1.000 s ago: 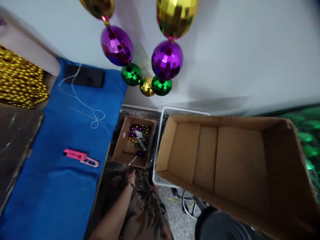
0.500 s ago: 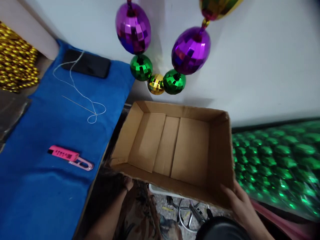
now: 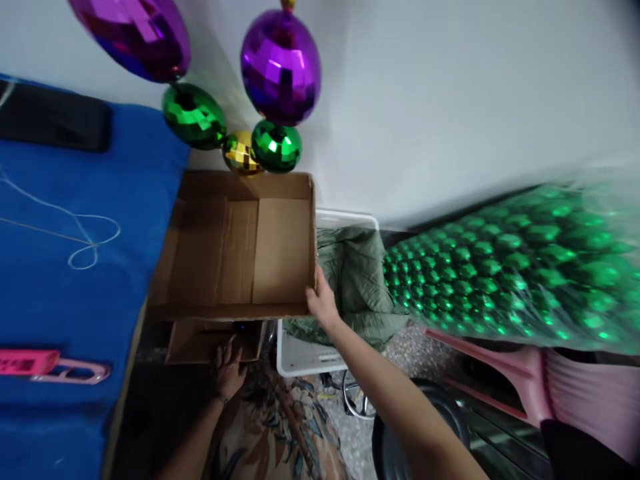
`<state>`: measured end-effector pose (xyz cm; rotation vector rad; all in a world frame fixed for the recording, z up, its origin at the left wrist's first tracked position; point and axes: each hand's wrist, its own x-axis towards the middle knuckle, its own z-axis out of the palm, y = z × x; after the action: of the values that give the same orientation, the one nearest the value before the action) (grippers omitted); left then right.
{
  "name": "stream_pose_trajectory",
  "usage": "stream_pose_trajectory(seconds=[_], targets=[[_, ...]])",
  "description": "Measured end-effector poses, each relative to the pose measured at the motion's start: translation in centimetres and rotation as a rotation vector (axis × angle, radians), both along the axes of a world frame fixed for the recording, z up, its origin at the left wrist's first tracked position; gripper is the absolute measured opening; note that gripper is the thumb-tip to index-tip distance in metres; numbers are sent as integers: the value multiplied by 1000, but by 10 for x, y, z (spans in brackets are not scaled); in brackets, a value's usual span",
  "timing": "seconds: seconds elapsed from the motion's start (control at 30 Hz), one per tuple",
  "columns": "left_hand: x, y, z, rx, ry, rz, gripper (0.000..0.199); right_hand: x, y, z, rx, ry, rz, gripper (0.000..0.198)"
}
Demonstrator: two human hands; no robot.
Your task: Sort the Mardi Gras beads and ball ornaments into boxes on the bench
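A shallow, open-topped cardboard box (image 3: 283, 260) hangs low, its left part under the table's edge. My right hand (image 3: 324, 300) is closed on its right wall near the front corner, thumb inside. My left hand (image 3: 230, 373) is in the shade below the box, its fingers apart. It is nearest to a second cardboard box (image 3: 185, 347) underneath; whether it touches that box I cannot tell. To the right of the held box, a white plastic crate (image 3: 300, 363) has dark green cloth (image 3: 357, 280) in it.
Shiny purple, green and gold beads (image 3: 280, 67) hang before the white wall. A blue cloth (image 3: 60, 293) on the left bears a phone (image 3: 55, 117), white thread with a needle, and a pink cutter (image 3: 30, 363). Green beads in clear plastic (image 3: 480, 267) lie on a pink chair (image 3: 533, 380).
My right hand has shifted the box left, partly under the table edge, uncovering the crate and green cloth. My left hand now shows spread fingers by a lower box. The view has swung right.
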<state>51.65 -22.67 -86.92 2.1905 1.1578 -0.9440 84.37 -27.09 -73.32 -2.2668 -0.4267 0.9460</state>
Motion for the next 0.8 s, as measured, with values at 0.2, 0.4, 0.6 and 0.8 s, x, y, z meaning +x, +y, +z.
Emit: stream_pose_trajectory(seconds=[0.2, 0.4, 0.6, 0.8], targets=[[17, -6, 14, -20, -43, 32, 51, -14, 18, -5, -112, 11, 15, 74], [27, -10, 25, -121, -72, 162, 50, -29, -48, -6, 14, -26, 100, 63], [49, -14, 46, -180, -198, 327, 41, -30, -171, -27, -679, -19, 408, 54], [66, -39, 48, -217, -410, 466, 29, -3, -200, -110, -737, -92, 738, 68]])
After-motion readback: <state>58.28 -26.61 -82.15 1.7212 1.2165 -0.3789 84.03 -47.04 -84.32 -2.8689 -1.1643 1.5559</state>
